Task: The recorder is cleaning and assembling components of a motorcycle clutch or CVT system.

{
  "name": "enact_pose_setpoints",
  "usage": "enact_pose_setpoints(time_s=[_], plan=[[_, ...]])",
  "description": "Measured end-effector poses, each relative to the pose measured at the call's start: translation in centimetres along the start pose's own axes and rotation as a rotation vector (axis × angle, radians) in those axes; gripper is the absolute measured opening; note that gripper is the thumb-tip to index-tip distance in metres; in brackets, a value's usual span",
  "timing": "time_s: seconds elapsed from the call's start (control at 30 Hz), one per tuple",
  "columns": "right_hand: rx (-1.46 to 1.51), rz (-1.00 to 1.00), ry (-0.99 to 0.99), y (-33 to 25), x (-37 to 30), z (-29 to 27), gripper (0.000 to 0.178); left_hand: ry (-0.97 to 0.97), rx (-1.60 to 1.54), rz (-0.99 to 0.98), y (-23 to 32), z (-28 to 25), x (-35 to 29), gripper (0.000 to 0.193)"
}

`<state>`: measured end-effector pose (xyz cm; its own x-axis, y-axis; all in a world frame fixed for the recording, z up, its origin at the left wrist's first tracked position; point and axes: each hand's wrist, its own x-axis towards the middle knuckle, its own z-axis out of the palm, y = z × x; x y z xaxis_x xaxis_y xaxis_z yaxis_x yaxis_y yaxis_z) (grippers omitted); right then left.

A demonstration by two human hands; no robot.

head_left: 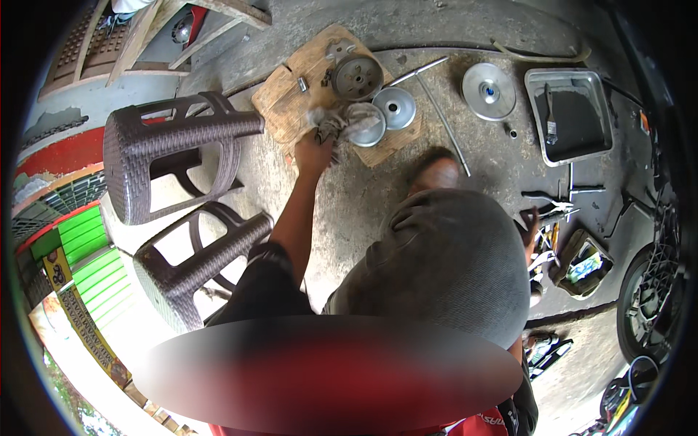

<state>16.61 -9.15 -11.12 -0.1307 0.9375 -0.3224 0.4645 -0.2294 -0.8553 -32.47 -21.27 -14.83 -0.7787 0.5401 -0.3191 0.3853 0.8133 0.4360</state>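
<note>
My left hand (313, 155) reaches forward with its fingers closed on a crumpled grey rag (336, 125). The rag lies over the wooden board (286, 109), against a silvery metal disc (371, 133). Another disc (395, 107), with a hole in its middle, overlaps that one. Behind them on the board rest a dark round clutch drum (357, 77), a flat metal plate (339, 49) and a small metal cylinder (303, 84). My right hand (532, 227) is down beside my knee among hand tools, near pliers (542, 196). My knee hides most of it, and its grip is unclear.
A long T-handled wrench (442, 115) lies right of the board. Beyond it are a large metal disc (489, 91) and a tray (534, 116) holding a brush (550, 116). Brown plastic stools (174, 156) stand at left. A motorcycle wheel (651, 301) is at right, near an open container (582, 265).
</note>
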Motion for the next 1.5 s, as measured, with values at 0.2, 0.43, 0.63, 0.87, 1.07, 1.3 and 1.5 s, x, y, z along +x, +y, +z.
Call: enact_pose_setpoints(time_s=[0.2, 0.43, 0.63, 0.87, 1.07, 1.3, 1.5], plan=[[0.289, -0.194, -0.413, -11.3, 2.4, 6.7, 0.062, -0.569, -0.647, 0.587, 16.9, 1.4, -7.4, 0.053], [0.469, -0.132, -0.218, -11.5, 2.3, 5.1, 0.034, -0.562, -0.576, 0.582, 21.0, 1.6, -9.6, 0.051], [0.836, 0.062, 0.015, -6.6, -0.7, -3.2, 0.041, -0.004, 0.22, 0.654, 13.1, 7.1, -0.6, 0.07], [1.292, 0.296, 0.108, -3.9, 0.0, -8.6, 0.044, -0.275, 0.792, 0.9, 14.3, 6.3, 4.4, 0.103], [1.275, 0.42, 0.098, -5.8, -0.4, -5.1, 0.046, -0.766, -0.825, 0.307, 20.0, 3.9, -1.9, 0.087], [0.994, 0.252, 0.089, -12.3, 0.9, 2.4, 0.053, -1.315, -0.866, 0.575, 26.6, 5.6, -7.9, 0.093], [1.066, 0.113, 0.234, -14.0, 2.0, 0.4, 0.059, -1.952, -1.488, 0.165, 28.0, 6.8, -8.4, 0.095]])
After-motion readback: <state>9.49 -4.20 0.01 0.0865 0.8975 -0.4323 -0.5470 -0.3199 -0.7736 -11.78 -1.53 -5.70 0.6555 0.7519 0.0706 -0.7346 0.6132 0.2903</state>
